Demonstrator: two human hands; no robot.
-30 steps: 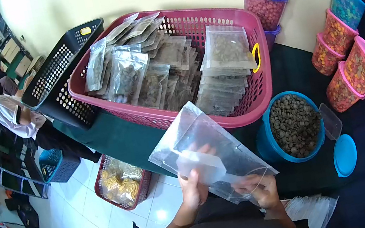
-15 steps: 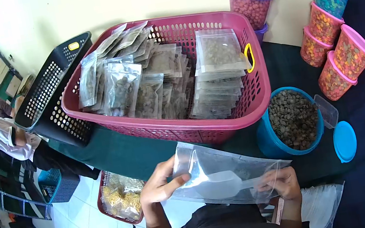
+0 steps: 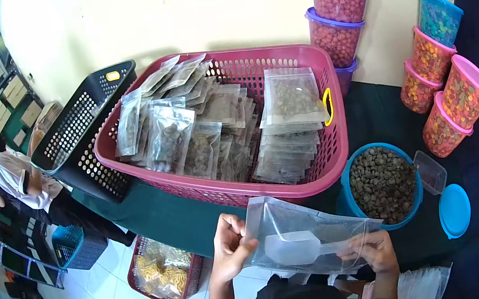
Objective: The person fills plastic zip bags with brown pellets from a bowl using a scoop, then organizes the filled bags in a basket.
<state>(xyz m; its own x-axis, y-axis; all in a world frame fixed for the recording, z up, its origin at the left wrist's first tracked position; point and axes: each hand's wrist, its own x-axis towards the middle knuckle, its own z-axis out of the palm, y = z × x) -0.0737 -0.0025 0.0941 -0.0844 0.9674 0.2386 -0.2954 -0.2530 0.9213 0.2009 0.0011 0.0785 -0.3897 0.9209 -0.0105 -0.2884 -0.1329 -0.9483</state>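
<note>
A clear plastic pouch (image 3: pixel 343 227) is stretched sideways in front of me. My left hand (image 3: pixel 231 247) pinches its left end between thumb and fingers. A white scoop (image 3: pixel 293 247) shows through the plastic, its wide end to the left. My right hand (image 3: pixel 374 250) closes on the scoop's handle, with the pouch's right end lying over the fingers. Just beyond the pouch stands a blue tub (image 3: pixel 345 201) of small dark brown pieces (image 3: pixel 384 183).
A magenta basket (image 3: pixel 209 194) holds many filled pouches (image 3: pixel 170 137); a black basket (image 3: pixel 83 135) adjoins it. A blue lid (image 3: pixel 455 211) and stacked tubs (image 3: pixel 459 91) are on the right. Flat bags (image 3: pixel 426 286) lie near my right arm. A person (image 3: pixel 19 172) stands at left.
The view has tilted up, so the baskets and tubs sit lower in it. Both hands still hold the pouch and scoop. The person at left has become more upright.
</note>
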